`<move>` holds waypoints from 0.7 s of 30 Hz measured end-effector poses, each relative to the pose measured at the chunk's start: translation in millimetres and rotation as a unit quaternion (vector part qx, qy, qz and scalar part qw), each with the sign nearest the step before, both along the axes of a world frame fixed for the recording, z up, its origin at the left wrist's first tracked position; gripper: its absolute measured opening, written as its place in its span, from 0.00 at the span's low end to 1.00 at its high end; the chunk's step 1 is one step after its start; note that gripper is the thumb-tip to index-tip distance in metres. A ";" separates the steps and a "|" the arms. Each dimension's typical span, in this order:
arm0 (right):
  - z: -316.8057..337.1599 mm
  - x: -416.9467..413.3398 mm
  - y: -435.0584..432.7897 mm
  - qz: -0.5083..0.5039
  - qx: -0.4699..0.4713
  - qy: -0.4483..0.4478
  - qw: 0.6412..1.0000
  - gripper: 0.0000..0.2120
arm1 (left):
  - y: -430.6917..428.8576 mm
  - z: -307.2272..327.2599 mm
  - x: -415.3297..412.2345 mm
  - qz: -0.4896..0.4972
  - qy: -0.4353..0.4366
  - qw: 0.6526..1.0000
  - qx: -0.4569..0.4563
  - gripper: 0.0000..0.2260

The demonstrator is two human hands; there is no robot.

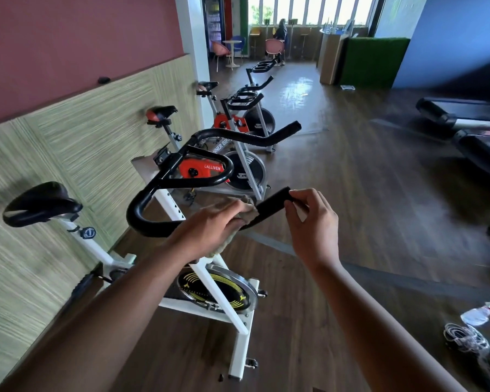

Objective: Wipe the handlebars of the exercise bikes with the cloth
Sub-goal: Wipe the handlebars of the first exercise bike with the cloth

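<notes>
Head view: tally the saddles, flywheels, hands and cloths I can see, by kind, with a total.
Saddles: 3
Flywheels: 3
Hands, left and right: 2
Cloth: 1
Total: 9

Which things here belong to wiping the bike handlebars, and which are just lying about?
Job in hand: cloth, gripped by the left hand on the near handlebar; right hand pinching its end; next bike's handlebar.

Lying about: wire coil and plastic wrap on the floor; black machine at right; pink chairs.
</notes>
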State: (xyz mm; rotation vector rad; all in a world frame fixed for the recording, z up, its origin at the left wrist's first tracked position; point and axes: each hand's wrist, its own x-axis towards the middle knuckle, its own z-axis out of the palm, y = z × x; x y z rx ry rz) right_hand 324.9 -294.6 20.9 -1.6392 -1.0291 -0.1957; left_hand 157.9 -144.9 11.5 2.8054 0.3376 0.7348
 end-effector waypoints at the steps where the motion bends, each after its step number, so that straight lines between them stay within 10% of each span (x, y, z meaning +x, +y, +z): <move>1: 0.5 -0.1 0.2 0.000 -0.001 -0.005 1.000 0.07 | 2.4 -0.3 -7.1 0.005 0.009 1.000 0.007 0.15; 21: 8.6 -46.4 26.4 -0.086 -0.066 -0.206 0.973 0.06 | 38.7 -17.1 -77.2 0.158 -0.076 0.981 0.076 0.19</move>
